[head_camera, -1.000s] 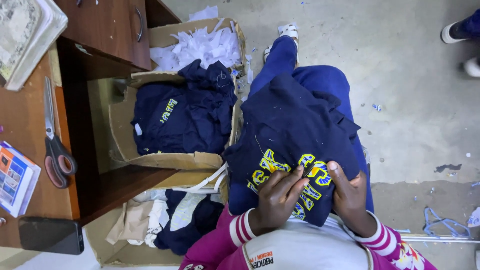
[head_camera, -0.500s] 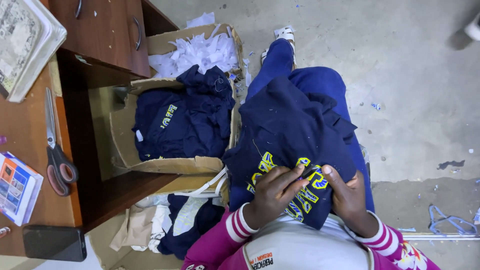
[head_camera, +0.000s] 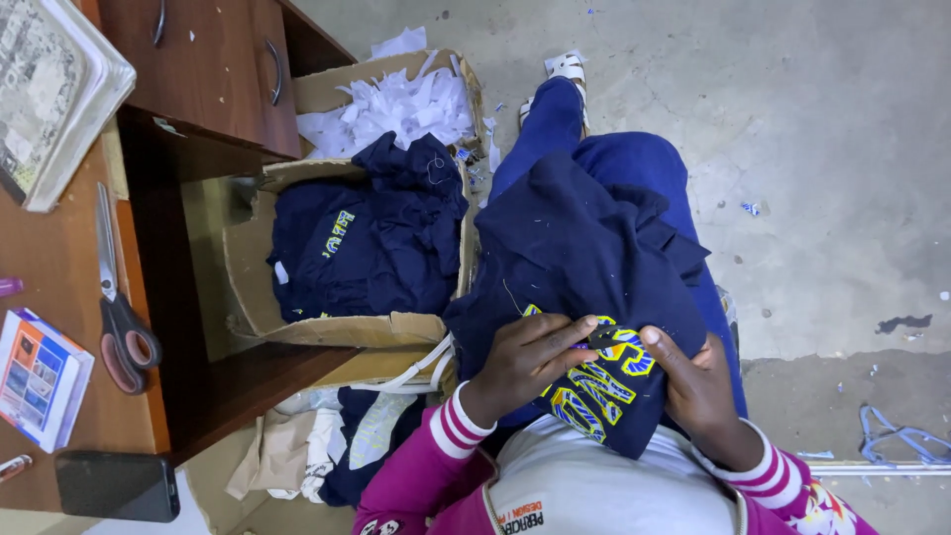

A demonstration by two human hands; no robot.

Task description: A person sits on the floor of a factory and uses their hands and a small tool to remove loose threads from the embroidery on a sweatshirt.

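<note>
A navy garment (head_camera: 584, 258) with yellow and blue lettering lies over my lap. My left hand (head_camera: 530, 357) presses its fingers on the fabric beside the lettering and pinches it. My right hand (head_camera: 693, 381) grips the cloth at the other side of the lettering, thumb on top. Both hands hold the same patch taut between them. Whether a small tool sits between the fingers I cannot tell.
A cardboard box (head_camera: 253, 287) of folded navy garments (head_camera: 367, 248) stands left of my knees, with a box of white paper scraps (head_camera: 391, 104) behind it. On the wooden desk (head_camera: 59, 327) lie scissors (head_camera: 119, 317), a booklet (head_camera: 40, 376) and a phone (head_camera: 117, 485).
The view has shifted slightly. My hands stay on the lettered patch, with the fingers having worked a little along the fabric.
</note>
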